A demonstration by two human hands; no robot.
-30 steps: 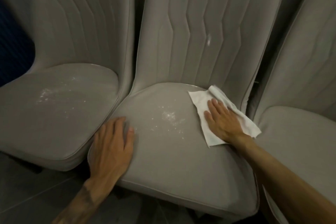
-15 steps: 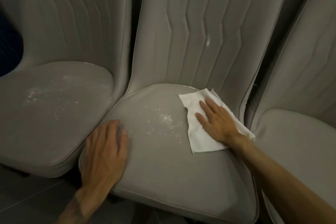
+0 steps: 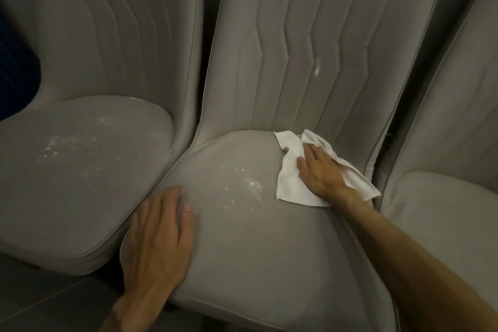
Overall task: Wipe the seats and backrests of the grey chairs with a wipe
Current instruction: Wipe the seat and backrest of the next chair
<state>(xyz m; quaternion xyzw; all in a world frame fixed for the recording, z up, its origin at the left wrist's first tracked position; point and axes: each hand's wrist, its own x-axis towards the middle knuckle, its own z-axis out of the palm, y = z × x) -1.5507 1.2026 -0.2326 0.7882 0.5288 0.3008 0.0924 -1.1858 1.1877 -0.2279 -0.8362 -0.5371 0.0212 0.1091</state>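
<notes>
Three grey padded chairs stand side by side. On the middle chair's seat [image 3: 269,250] my right hand [image 3: 319,172] presses flat on a white wipe [image 3: 289,186] at the seat's back right, close to the backrest [image 3: 310,43]. White powder [image 3: 252,186] lies on the seat just left of the wipe. White smears mark the backrest. My left hand [image 3: 159,240] rests flat on the seat's front left edge, fingers straight.
The left chair's seat [image 3: 67,170] carries scattered white powder too. The right chair's seat [image 3: 444,218] sits close against the middle one. Dark floor [image 3: 40,304] shows at the bottom left, and something dark blue [image 3: 16,75] at the far left edge.
My right hand has slid the wipe back toward the backrest and the wipe has bunched up at its far edge. My left hand stays on the seat's front left edge.
</notes>
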